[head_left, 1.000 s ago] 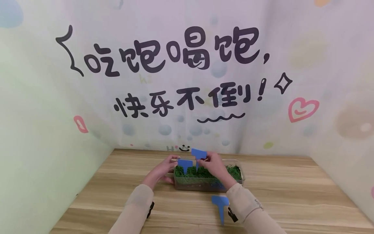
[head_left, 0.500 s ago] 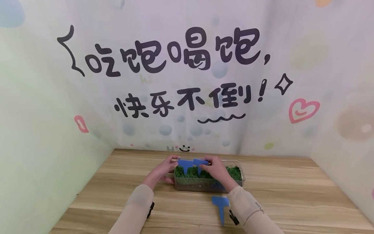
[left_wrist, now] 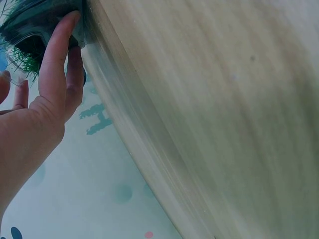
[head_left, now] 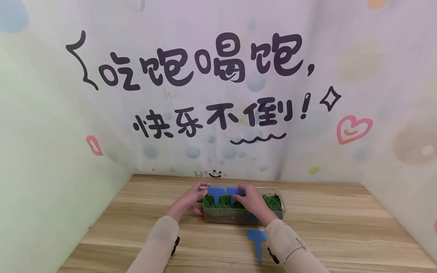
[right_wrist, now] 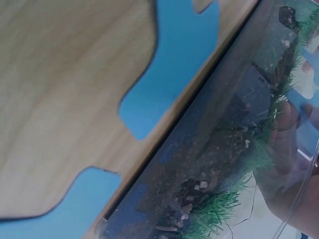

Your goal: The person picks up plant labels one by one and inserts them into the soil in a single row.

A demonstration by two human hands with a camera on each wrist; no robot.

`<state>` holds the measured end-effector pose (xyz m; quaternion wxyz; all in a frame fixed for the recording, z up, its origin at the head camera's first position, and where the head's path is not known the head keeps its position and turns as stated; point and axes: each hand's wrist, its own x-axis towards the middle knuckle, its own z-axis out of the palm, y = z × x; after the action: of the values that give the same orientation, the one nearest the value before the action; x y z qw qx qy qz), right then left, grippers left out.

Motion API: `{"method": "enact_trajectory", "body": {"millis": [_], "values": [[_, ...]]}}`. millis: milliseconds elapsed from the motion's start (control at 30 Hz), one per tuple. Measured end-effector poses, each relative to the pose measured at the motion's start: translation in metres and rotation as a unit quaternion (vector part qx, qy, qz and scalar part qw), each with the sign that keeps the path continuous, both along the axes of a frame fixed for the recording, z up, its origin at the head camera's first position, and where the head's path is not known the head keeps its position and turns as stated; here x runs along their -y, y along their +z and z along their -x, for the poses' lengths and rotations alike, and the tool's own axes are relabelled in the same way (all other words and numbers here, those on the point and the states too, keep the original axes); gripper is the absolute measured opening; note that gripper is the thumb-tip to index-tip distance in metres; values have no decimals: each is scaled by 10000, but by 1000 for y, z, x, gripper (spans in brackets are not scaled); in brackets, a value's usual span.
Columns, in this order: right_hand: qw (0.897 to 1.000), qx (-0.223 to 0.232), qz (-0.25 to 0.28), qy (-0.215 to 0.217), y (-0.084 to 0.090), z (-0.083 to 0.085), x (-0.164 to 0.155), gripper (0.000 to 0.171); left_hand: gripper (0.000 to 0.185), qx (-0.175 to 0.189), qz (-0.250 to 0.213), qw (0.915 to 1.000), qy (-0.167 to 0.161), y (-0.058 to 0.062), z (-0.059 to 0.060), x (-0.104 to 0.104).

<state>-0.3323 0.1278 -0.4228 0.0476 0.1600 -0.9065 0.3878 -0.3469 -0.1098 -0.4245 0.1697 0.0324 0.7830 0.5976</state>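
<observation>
**Hands at the grass box**

A wooden counter (head_left: 341, 227) is carrying a clear grass box (head_left: 274, 204). The left hand (head_left: 192, 198) is pressing straight fingers against its left end. The right hand (head_left: 250, 197) is pinching the second blue label (head_left: 233, 191), standing in the grass beside the first blue label (head_left: 216, 191). A spare blue label (head_left: 257, 239) is lying near the box's front.

L hand (head_left: 189, 198) fingers straight, R hand (head_left: 250, 198) fingers pinching

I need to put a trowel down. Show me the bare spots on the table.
Bare wood right of the clear grass box, and more left of the left hand. Crowded in front: a blue plant tag lies by the right hand.
</observation>
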Motion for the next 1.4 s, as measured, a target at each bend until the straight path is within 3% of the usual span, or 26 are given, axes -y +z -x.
{"method": "enact_trajectory", "body": {"millis": [200, 433, 800, 933, 1133, 1267, 1400], "values": [[9996, -87, -252, -70, 6, -4, 0, 7, 40, -34, -82, 9999, -56, -1, -2, 0], [9968, -181, -768, -85, 6, -6, 4, 25, 41, -51, -68, 10000, -43, 0, -3, -1], [9977, 51, -490, -473, 16, -10, -4, 25, 40, -79, 25, 10000, -10, -3, -1, 0], [9984, -14, -374, -412, 19, -13, -2, 26, 39, -86, -70, 9999, -17, -3, -2, 2], [9991, -183, -343, -187, 10, -11, 19, 18, 39, -55, -70, 10000, -10, -3, -3, 3], [9983, -400, -293, -305, 4, -10, 29, 6, 39, -77, 10, 10000, -8, -3, -3, 2], [9984, -351, -178, -404, 4, -9, 28, 5, 39, -104, 47, 9999, -47, -3, -2, 2]]}}
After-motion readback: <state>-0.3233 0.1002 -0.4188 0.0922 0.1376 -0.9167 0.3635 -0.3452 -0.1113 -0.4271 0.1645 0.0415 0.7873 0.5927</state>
